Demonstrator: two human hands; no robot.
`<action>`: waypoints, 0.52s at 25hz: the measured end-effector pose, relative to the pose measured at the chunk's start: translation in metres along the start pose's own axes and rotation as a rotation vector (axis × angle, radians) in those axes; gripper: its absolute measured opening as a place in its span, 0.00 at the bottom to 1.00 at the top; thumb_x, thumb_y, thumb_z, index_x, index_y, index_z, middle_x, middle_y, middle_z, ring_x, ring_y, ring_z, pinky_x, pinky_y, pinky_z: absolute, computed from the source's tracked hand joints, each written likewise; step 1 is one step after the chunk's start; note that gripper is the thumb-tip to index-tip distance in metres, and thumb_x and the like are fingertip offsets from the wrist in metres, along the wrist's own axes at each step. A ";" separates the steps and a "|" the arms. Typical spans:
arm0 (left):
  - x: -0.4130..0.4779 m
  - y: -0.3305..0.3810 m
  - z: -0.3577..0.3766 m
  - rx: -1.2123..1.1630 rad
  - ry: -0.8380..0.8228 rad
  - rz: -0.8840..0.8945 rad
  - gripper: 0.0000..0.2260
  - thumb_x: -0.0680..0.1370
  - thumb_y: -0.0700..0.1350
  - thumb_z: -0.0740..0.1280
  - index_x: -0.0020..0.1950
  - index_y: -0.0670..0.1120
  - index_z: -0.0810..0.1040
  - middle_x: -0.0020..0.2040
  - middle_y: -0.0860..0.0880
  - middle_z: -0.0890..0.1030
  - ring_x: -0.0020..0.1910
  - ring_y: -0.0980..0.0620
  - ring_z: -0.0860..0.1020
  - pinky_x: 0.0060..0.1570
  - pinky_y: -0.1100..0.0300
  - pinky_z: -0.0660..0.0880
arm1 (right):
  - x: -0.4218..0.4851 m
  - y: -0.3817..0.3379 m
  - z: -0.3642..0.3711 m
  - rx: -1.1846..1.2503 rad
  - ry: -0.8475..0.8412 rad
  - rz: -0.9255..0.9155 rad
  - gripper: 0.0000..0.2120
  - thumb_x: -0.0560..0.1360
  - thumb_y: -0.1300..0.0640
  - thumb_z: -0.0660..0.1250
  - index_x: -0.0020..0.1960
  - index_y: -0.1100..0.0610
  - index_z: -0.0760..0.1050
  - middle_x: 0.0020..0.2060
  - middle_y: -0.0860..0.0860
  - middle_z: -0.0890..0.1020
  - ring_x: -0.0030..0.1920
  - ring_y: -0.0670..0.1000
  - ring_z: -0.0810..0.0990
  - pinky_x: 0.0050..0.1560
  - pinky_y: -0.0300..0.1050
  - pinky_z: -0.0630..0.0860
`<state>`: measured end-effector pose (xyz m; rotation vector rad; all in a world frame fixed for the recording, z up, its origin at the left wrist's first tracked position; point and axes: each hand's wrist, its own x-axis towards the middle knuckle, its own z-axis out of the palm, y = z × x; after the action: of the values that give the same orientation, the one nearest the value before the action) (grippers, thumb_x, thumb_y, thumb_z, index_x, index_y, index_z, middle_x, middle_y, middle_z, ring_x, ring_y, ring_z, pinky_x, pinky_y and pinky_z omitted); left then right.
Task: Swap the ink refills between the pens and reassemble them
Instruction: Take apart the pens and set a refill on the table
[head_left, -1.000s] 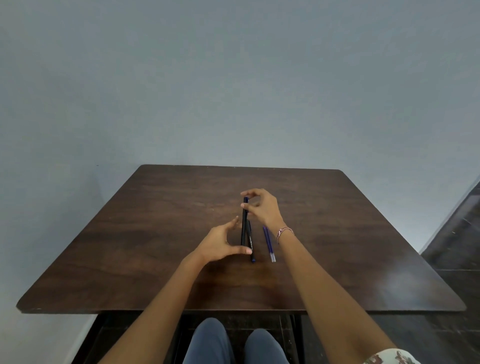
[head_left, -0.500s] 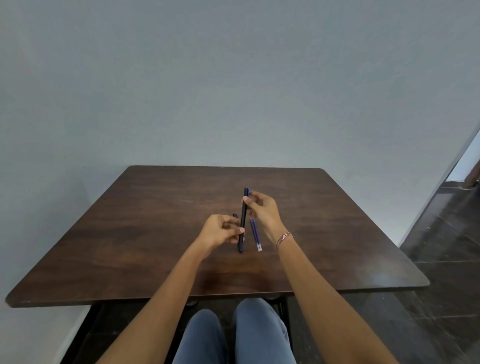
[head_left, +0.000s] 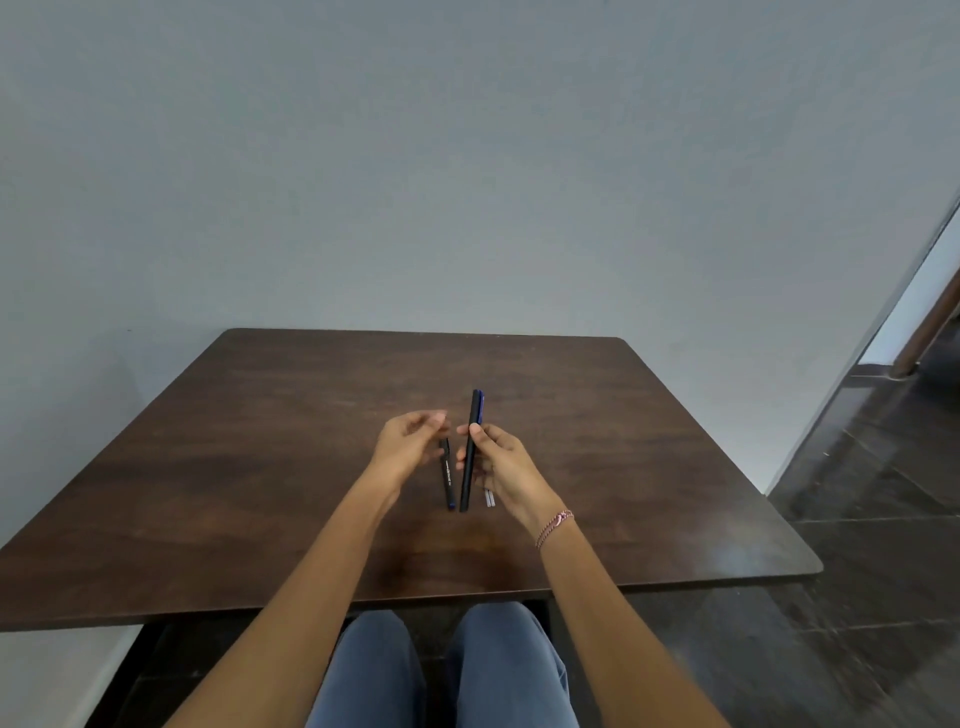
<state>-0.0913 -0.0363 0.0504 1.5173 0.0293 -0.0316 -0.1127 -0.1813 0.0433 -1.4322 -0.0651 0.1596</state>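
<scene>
My right hand (head_left: 503, 462) grips a long black pen (head_left: 471, 447) with a blue cap end, held above the table and pointing away from me. A second black pen (head_left: 448, 480) with white lettering lies on the brown table (head_left: 260, 467) just left of it. Two thin refills (head_left: 489, 497) lie on the table under my right hand, with only their pale near ends showing. My left hand (head_left: 410, 441) hovers blurred above the lying pen, fingers loosely spread, holding nothing.
The table stands against a plain grey wall. Dark tiled floor (head_left: 872, 545) runs along its right side, with a doorway at the far right. My knees (head_left: 441, 670) sit under the near edge.
My left hand has let go of the held pen and drawn left. My right hand now holds that pen alone, lifted a little higher.
</scene>
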 end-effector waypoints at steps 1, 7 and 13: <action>0.001 0.006 0.003 -0.029 -0.020 -0.003 0.10 0.79 0.43 0.63 0.56 0.40 0.78 0.49 0.45 0.82 0.48 0.51 0.81 0.39 0.67 0.78 | -0.001 -0.001 0.001 -0.013 -0.024 0.011 0.12 0.81 0.53 0.57 0.56 0.59 0.75 0.35 0.50 0.78 0.36 0.46 0.78 0.40 0.37 0.76; -0.005 0.018 0.008 -0.105 -0.129 0.004 0.12 0.80 0.41 0.62 0.57 0.36 0.78 0.50 0.40 0.83 0.25 0.54 0.76 0.28 0.61 0.76 | 0.000 0.001 0.013 -0.055 -0.098 0.015 0.16 0.81 0.52 0.58 0.59 0.62 0.75 0.35 0.49 0.79 0.37 0.47 0.78 0.45 0.41 0.76; 0.003 0.012 0.003 -0.221 -0.100 0.012 0.09 0.79 0.40 0.63 0.55 0.38 0.80 0.43 0.45 0.85 0.43 0.51 0.84 0.40 0.62 0.79 | 0.002 0.007 0.021 0.079 -0.088 0.085 0.13 0.82 0.53 0.55 0.50 0.58 0.75 0.32 0.51 0.78 0.32 0.48 0.77 0.37 0.40 0.75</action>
<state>-0.0873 -0.0387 0.0628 1.2936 -0.0544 -0.0919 -0.1142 -0.1595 0.0396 -1.3496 -0.0698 0.2924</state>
